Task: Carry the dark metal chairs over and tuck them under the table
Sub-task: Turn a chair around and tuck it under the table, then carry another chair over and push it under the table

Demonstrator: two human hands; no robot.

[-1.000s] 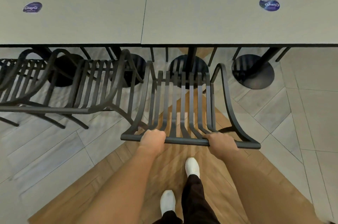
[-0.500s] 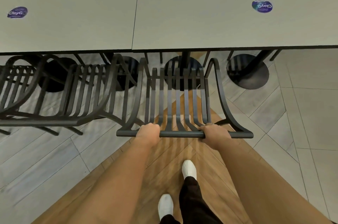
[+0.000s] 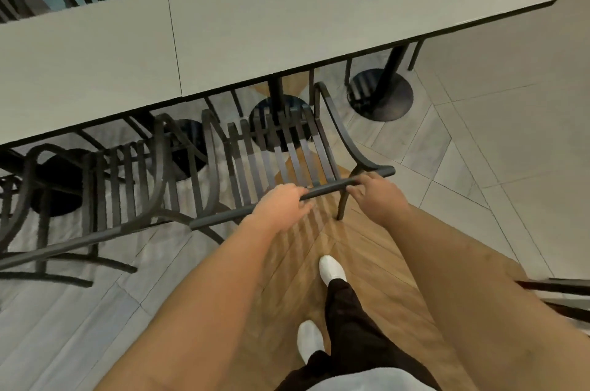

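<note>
Here the chair point(image 3: 287, 154) is held by its top rail, left hand point(image 3: 281, 205) and right hand point(image 3: 373, 196) curled round it; its seat reaches ahead under the table point(image 3: 287, 39).

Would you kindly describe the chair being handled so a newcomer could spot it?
Find the long grey table. Along its near edge stand dark slatted chairs; the rightmost chair is the one, alone in having the left hand and right hand on its top rail.
</note>
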